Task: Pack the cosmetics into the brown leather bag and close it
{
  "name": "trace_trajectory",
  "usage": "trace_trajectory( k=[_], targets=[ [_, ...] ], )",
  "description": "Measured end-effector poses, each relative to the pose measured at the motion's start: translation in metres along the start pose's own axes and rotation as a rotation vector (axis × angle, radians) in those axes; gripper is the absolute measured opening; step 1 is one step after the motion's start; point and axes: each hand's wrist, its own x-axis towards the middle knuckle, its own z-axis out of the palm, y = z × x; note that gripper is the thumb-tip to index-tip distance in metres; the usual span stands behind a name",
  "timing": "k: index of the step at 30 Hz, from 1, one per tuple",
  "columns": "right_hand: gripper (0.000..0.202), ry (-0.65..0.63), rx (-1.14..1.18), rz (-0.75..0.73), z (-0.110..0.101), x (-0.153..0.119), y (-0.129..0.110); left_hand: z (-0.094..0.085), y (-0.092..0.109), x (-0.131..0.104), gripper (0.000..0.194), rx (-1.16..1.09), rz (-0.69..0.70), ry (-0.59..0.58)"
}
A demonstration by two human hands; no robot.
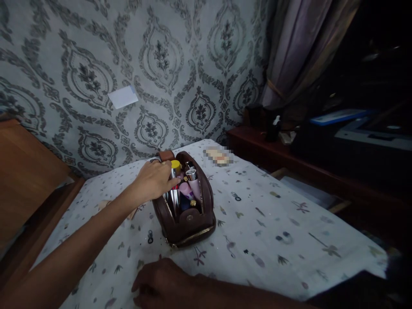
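Observation:
A brown makeup bag [189, 227] stands unzipped on the patterned cloth, its mouth spread wide. Inside are a yellow cap [175, 165], silver tubes [174, 199], a pink-capped tube [185, 189] and a pale pink tube with a silver top [194, 182]. My left hand [153, 179] grips the bag's left edge, with the thumb reaching over the opening and the other fingers partly hidden. A ring shows on one finger. In front of the bag, my right hand [164, 283] rests low over the cloth, loosely bent and dim; no object shows in it.
The white printed cloth [251, 231] covers the surface. A blurred beige item [219, 156] lies beyond the bag. A pale item [104, 204] shows partly behind my left forearm. At right are a dark red ledge [251, 141] and an open drawer [305, 191]; at left, a wooden panel [32, 171].

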Motion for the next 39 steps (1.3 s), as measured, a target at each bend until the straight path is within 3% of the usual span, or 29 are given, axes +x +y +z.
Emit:
trace_trajectory(
  k=[9,17,27,36,39],
  targets=[
    [0.034,-0.019,-0.013,-0.044,0.01,0.004,0.014,0.012,-0.014,0.004,0.04,-0.071,0.102,0.075],
    [0.036,-0.099,-0.073,-0.047,0.014,0.011,0.02,0.01,0.006,0.0,0.043,-0.114,0.152,0.013],
    [0.036,-0.127,-0.095,-0.057,0.015,0.015,0.021,0.022,0.009,0.008,0.018,-0.23,0.187,0.018],
    [0.032,-0.091,-0.107,-0.092,0.023,0.017,0.031,0.027,0.005,0.006,0.019,-0.33,0.287,0.058],
    [0.03,-0.11,-0.149,-0.107,0.021,0.017,0.03,0.027,-0.001,0.005,0.037,-0.415,0.335,0.066]
  ],
)
